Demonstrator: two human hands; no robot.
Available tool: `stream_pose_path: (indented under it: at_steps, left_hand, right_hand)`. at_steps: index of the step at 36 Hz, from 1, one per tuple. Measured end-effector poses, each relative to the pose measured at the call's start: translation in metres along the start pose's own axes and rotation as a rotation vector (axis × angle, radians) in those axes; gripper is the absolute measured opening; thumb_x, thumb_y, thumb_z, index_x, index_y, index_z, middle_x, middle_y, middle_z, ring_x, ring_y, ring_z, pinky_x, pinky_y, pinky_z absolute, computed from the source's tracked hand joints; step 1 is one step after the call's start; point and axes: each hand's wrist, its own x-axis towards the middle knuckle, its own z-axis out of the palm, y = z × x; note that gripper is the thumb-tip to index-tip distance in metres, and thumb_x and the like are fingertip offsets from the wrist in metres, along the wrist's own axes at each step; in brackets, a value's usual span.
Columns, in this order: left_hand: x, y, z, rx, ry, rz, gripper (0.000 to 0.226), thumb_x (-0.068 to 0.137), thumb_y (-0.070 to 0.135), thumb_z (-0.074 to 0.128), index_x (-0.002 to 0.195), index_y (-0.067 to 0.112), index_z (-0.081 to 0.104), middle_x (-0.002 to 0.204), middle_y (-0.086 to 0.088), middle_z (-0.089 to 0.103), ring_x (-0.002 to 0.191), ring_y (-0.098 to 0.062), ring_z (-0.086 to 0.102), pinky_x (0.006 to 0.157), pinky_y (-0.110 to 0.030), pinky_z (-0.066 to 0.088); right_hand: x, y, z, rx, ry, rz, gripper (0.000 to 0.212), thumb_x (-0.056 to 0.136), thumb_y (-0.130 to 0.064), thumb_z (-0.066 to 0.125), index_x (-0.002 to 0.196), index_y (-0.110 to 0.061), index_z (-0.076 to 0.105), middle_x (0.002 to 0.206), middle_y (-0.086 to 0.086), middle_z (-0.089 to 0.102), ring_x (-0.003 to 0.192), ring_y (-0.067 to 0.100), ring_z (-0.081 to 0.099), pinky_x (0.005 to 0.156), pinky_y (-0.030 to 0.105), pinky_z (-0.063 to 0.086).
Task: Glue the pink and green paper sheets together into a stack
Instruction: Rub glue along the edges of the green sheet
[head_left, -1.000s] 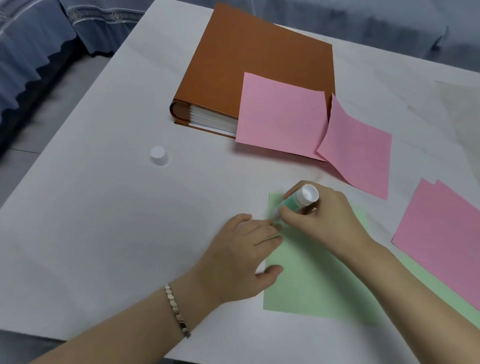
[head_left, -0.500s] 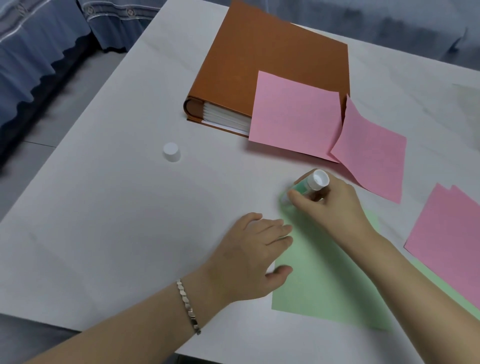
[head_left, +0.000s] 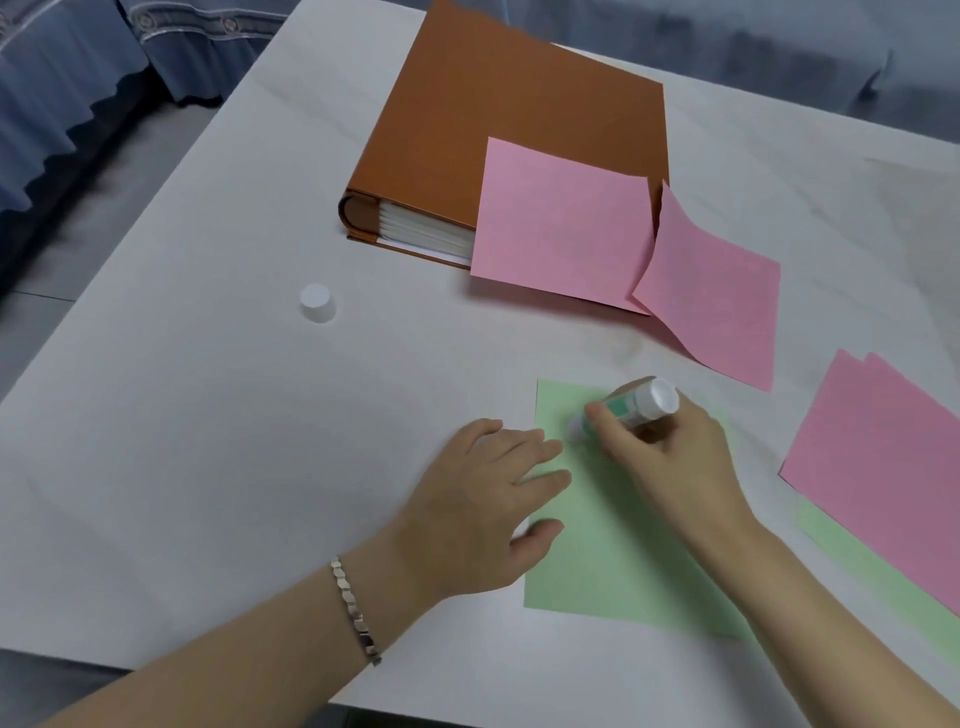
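Observation:
A green paper sheet lies flat on the white table near the front edge. My left hand rests flat on the sheet's left edge, fingers spread, holding nothing. My right hand grips a white and green glue stick, tilted, with its tip on the sheet's upper left corner. Two pink sheets lie against the brown binder. A pile of pink sheets sits at the right over another green sheet.
A thick brown binder lies at the back of the table. The glue stick's white cap stands alone at the left. Blue fabric hangs beyond the table's left edge.
My right hand has slid the glue stick a little along the green sheet's upper left corner. My left hand keeps its place on the sheet. The camera view has shifted slightly.

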Motion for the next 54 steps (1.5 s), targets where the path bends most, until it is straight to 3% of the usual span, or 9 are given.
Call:
stream_pose_path:
  at_steps: [9, 12, 22, 25, 28, 30, 34, 42, 54]
  left_hand:
    - [0.000, 0.000, 0.000, -0.007, 0.009, -0.014, 0.033, 0.078, 0.035, 0.056, 0.100, 0.017, 0.073, 0.113, -0.002, 0.067, 0.107, -0.017, 0.056, 0.098, -0.035, 0.036]
    - [0.000, 0.001, 0.000, 0.005, 0.004, -0.011, 0.033, 0.077, 0.035, 0.057, 0.100, 0.017, 0.073, 0.114, -0.003, 0.067, 0.109, -0.017, 0.055, 0.098, -0.036, 0.035]
    - [-0.001, 0.001, 0.000, -0.003, -0.033, 0.022, 0.032, 0.079, 0.031, 0.056, 0.101, 0.013, 0.071, 0.120, 0.000, 0.064, 0.115, -0.019, 0.056, 0.098, -0.041, 0.038]
    - [-0.001, 0.001, -0.002, -0.002, -0.048, 0.027, 0.032, 0.079, 0.030, 0.055, 0.102, 0.013, 0.071, 0.121, 0.000, 0.064, 0.115, -0.018, 0.057, 0.098, -0.040, 0.037]
    - [0.000, 0.001, -0.002, -0.001, -0.054, 0.029, 0.033, 0.079, 0.031, 0.055, 0.102, 0.013, 0.071, 0.122, 0.000, 0.064, 0.114, -0.018, 0.057, 0.097, -0.039, 0.037]
    - [0.000, 0.001, -0.002, 0.000, -0.058, 0.028, 0.033, 0.080, 0.031, 0.054, 0.102, 0.013, 0.070, 0.122, 0.000, 0.064, 0.114, -0.018, 0.057, 0.098, -0.039, 0.037]
    - [-0.001, 0.000, -0.003, 0.000, -0.063, 0.030, 0.033, 0.080, 0.031, 0.053, 0.103, 0.014, 0.070, 0.121, 0.000, 0.064, 0.114, -0.018, 0.057, 0.098, -0.040, 0.037]
    - [0.000, 0.000, -0.004, -0.014, -0.049, 0.025, 0.035, 0.079, 0.030, 0.053, 0.103, 0.012, 0.070, 0.119, 0.000, 0.065, 0.113, -0.018, 0.057, 0.097, -0.040, 0.037]
    - [0.000, 0.001, -0.003, -0.026, -0.041, 0.004, 0.035, 0.077, 0.029, 0.054, 0.103, 0.013, 0.070, 0.120, 0.001, 0.065, 0.114, -0.017, 0.057, 0.098, -0.038, 0.037]
  right_hand:
    - [0.006, -0.004, 0.007, -0.013, -0.008, -0.084, 0.022, 0.081, -0.031, 0.068, 0.078, -0.010, 0.060, 0.072, 0.011, 0.067, 0.052, 0.011, 0.044, 0.052, 0.019, 0.038]
    - [0.011, -0.006, 0.010, -0.018, 0.008, -0.105, 0.023, 0.082, -0.031, 0.066, 0.080, -0.009, 0.059, 0.074, 0.013, 0.069, 0.056, 0.020, 0.049, 0.055, 0.025, 0.042]
    - [0.026, -0.013, 0.017, 0.006, 0.055, -0.075, 0.022, 0.084, -0.033, 0.065, 0.084, -0.011, 0.061, 0.075, 0.005, 0.067, 0.055, 0.006, 0.048, 0.057, 0.013, 0.040]
    - [0.029, -0.010, 0.014, 0.024, 0.103, -0.043, 0.023, 0.084, -0.037, 0.064, 0.084, -0.014, 0.063, 0.075, 0.001, 0.069, 0.065, 0.012, 0.060, 0.056, 0.013, 0.041]
    - [0.025, -0.006, 0.005, 0.072, 0.174, 0.000, 0.025, 0.084, -0.037, 0.064, 0.081, -0.012, 0.063, 0.072, 0.003, 0.067, 0.071, 0.025, 0.063, 0.060, 0.026, 0.045]
    - [0.017, -0.004, -0.001, 0.053, 0.153, -0.011, 0.023, 0.083, -0.035, 0.065, 0.079, -0.013, 0.063, 0.072, 0.004, 0.066, 0.067, 0.025, 0.060, 0.059, 0.029, 0.044]
    - [0.000, 0.000, -0.004, 0.030, 0.029, -0.016, 0.018, 0.081, -0.030, 0.068, 0.075, -0.015, 0.062, 0.069, 0.001, 0.064, 0.054, 0.006, 0.046, 0.051, 0.014, 0.037]
    - [0.002, 0.002, 0.002, -0.001, 0.015, -0.040, 0.019, 0.081, -0.031, 0.068, 0.076, -0.015, 0.060, 0.071, 0.006, 0.067, 0.059, 0.018, 0.053, 0.056, 0.021, 0.041]
    - [0.019, -0.002, 0.010, 0.022, 0.091, -0.071, 0.021, 0.084, -0.034, 0.064, 0.083, -0.014, 0.060, 0.075, 0.007, 0.068, 0.067, 0.021, 0.058, 0.062, 0.025, 0.045]
